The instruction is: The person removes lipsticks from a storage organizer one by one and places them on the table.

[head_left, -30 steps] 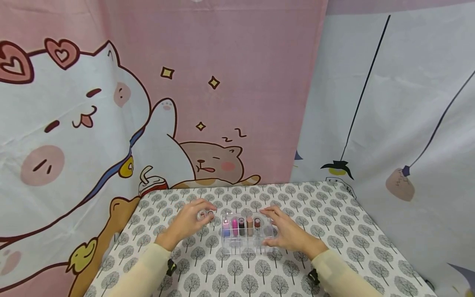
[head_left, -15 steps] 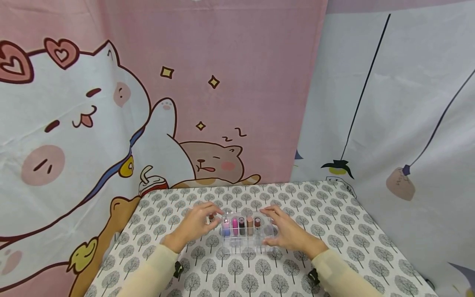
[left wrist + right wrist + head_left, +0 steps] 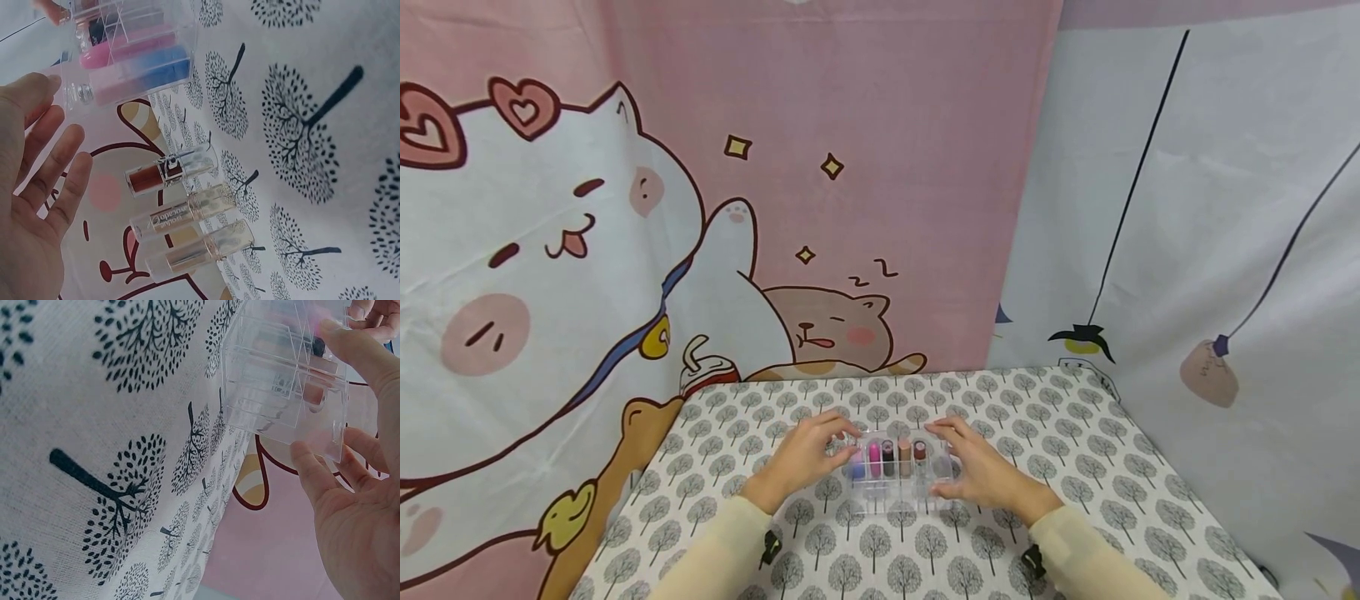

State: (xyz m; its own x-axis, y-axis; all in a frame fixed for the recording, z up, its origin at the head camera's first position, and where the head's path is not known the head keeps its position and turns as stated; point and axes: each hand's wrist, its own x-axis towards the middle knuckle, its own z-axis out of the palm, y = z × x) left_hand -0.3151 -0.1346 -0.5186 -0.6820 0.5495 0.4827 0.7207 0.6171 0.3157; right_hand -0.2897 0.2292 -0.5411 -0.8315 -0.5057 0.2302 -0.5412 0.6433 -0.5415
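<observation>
A clear makeup organizer [image 3: 880,493] stands on the table and holds a row of several lip products, among them a bright pink tube [image 3: 875,458] and a pink-and-blue tube [image 3: 140,72]. My right hand [image 3: 985,473] grips its right end, thumb at the front and fingers behind. At the left end, my left hand [image 3: 808,454] has its fingers loosely bent and parted, holding nothing; the fingertips are close to the organizer's corner, and I cannot tell whether they touch. Near that hand stand a dark red lip gloss tube [image 3: 153,180] and two beige ones [image 3: 178,219], hidden in the head view.
The table wears a white cloth [image 3: 895,575] printed with grey trees. A pink cartoon curtain [image 3: 880,167] hangs behind it, and a pale curtain [image 3: 1225,208] closes off the right side.
My left hand has moved right, from beside the small tubes to the organizer's left end, and now covers those tubes in the head view. My right hand and the organizer have stayed put.
</observation>
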